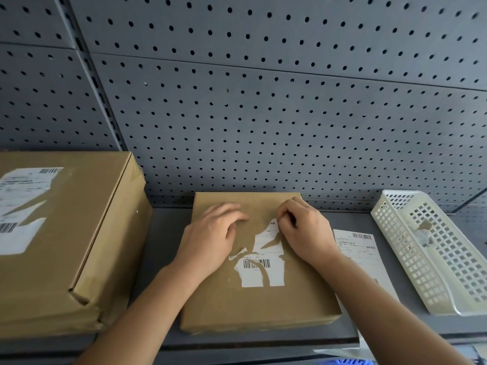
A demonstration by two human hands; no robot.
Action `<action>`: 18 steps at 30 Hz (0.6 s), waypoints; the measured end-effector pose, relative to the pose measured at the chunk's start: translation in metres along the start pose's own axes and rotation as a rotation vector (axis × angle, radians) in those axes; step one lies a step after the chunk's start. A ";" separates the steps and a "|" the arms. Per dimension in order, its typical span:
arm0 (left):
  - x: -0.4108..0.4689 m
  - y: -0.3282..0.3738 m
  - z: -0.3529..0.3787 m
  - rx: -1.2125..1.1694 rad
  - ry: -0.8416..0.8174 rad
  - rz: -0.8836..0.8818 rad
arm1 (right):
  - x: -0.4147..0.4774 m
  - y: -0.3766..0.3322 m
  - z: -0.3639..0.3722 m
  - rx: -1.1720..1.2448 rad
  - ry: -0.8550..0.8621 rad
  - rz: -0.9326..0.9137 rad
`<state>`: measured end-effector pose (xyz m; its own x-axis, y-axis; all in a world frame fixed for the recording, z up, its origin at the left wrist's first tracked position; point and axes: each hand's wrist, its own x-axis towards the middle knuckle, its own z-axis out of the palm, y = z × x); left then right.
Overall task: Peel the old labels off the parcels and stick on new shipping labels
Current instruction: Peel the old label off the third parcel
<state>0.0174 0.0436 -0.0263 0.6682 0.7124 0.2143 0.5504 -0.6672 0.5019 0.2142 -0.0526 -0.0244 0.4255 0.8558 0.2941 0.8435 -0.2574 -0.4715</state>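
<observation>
Right now my left hand [210, 233] lies on top of the flat parcel [237, 304], fingers loosely bent with their tips pressing the cardboard and nothing in their grasp. My right hand [305, 227] is curled tight, thumb and forefinger pinching the upper corner of the old label [263, 272]. That label is already torn into ragged white patches, with a barcode just below my fingertips and bare brown card between my two hands. Under my right forearm, just beside the parcel, a new shipping label [358, 246] lies flat on the grey shelf [163, 246]. Further out past my right hand sits a white basket [392, 248] holding a few paper scraps [423, 233]. Off beyond my left hand stands a bigger box [79, 219]. Behind my fingertips rises the grey pegboard [263, 114].
</observation>
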 end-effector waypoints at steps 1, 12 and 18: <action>0.000 0.000 0.000 -0.001 0.003 -0.002 | 0.000 0.000 0.000 -0.006 0.001 -0.010; 0.000 0.001 0.000 0.004 0.001 -0.009 | -0.001 0.003 -0.002 0.010 -0.014 -0.088; 0.000 0.001 0.000 -0.003 0.008 -0.004 | 0.010 -0.001 -0.005 -0.231 -0.104 -0.209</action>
<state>0.0182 0.0425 -0.0257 0.6621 0.7168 0.2187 0.5518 -0.6638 0.5049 0.2190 -0.0462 -0.0170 0.2101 0.9389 0.2726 0.9660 -0.1564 -0.2057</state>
